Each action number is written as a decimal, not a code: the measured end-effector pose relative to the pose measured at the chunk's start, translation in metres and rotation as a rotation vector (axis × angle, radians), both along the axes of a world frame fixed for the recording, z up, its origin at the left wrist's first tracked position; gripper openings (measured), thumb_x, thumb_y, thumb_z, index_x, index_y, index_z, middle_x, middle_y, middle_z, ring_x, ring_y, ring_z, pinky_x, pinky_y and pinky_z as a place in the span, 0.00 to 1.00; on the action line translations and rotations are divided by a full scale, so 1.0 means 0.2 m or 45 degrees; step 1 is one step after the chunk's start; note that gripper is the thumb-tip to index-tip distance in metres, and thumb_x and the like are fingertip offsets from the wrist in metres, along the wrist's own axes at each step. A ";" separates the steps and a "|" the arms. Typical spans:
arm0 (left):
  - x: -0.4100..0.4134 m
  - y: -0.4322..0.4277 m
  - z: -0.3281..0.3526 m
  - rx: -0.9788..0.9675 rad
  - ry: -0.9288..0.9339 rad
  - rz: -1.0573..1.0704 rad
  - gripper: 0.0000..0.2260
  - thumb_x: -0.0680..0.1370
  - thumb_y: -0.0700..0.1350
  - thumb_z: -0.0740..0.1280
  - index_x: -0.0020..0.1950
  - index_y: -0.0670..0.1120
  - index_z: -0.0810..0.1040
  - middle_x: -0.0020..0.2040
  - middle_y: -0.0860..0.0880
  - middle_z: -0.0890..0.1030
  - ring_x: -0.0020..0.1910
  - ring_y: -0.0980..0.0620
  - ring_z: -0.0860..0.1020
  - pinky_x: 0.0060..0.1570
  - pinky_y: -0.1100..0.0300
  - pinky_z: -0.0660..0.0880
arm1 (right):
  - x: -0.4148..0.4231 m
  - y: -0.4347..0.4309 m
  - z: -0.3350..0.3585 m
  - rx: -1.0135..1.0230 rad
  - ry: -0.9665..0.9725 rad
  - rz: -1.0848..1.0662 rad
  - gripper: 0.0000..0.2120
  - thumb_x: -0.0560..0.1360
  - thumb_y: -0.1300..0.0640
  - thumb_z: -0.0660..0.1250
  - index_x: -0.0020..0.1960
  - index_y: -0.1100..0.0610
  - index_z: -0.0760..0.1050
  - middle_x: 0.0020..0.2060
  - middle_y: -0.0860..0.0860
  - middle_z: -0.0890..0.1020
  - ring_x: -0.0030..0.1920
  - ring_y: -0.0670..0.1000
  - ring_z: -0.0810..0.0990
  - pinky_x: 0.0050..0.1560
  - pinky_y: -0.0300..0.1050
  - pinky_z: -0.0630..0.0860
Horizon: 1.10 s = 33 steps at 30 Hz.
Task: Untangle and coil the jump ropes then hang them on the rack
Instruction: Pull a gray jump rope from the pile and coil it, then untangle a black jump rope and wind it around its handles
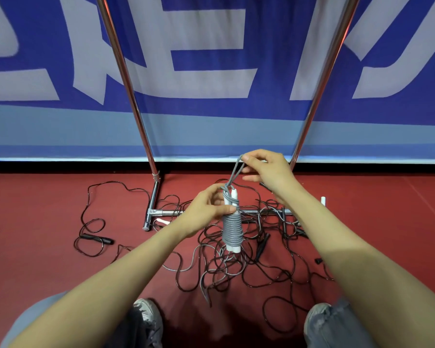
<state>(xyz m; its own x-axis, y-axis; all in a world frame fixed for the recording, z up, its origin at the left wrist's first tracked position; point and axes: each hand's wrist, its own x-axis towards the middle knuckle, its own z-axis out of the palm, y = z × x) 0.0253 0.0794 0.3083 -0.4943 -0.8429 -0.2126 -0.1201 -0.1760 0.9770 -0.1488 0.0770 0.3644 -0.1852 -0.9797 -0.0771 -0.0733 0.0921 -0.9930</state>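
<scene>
A grey jump rope (232, 228) is wound tightly around its two white handles, held upright above the floor. My left hand (206, 209) grips the upper part of this bundle. My right hand (266, 172) pinches the grey loop that sticks up from the top of the bundle. Beneath lies a tangle of black and grey jump ropes (236, 264) on the red floor. The chrome rack (136, 106) stands behind it, its two uprights leaning outward and its base bar (166, 212) running across the floor. Its top is out of view.
A black-handled rope (96, 238) trails loose at the left of the rack foot. A blue and white banner (211, 71) closes off the back. My knees and a shoe (146, 315) are at the bottom edge.
</scene>
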 end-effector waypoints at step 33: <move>1.20 -0.41 -0.74 0.279 -0.609 0.358 0.20 0.75 0.36 0.70 0.66 0.44 0.71 0.52 0.40 0.79 0.44 0.46 0.79 0.42 0.55 0.77 | 1.25 -0.56 -1.07 0.372 0.849 0.856 0.24 0.74 0.57 0.69 0.66 0.61 0.66 0.57 0.58 0.79 0.58 0.58 0.77 0.48 0.42 0.69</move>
<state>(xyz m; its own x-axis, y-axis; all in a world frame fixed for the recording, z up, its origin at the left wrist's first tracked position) 0.2648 -0.0017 0.1608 -0.0649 -0.8390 -0.5402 -0.4577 -0.4560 0.7632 0.1012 -0.0352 0.1502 0.3087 -0.8560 -0.4148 -0.7360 0.0613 -0.6742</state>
